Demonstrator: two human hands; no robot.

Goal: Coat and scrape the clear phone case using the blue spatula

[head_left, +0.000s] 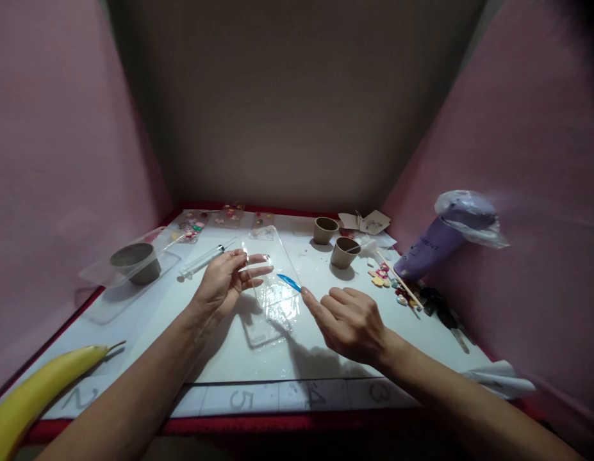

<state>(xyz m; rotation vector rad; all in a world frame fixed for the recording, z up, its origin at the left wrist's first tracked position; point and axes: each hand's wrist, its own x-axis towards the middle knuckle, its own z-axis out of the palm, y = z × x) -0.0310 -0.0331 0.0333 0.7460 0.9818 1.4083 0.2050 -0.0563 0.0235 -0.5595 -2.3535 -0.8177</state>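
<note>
My left hand [232, 275] grips a clear phone case [283, 256] by its left edge, tilted up above the white sheet. Wet-looking, shiny streaks cover the lower part of the case. In my right hand [347, 320] is a small blue plastic knife [289, 282], index finger stretched along it. Its blade lies over the case's lower half; whether it touches the surface I cannot tell.
A syringe [205, 259] and a lidded tub with a dark cup [140, 262] lie left. Two brown cups [325, 230] stand at the back. Loose charms [380, 274], a wooden stick [400, 282] and a purple bottle [431, 246] are right. A banana [41, 390] fills the front left.
</note>
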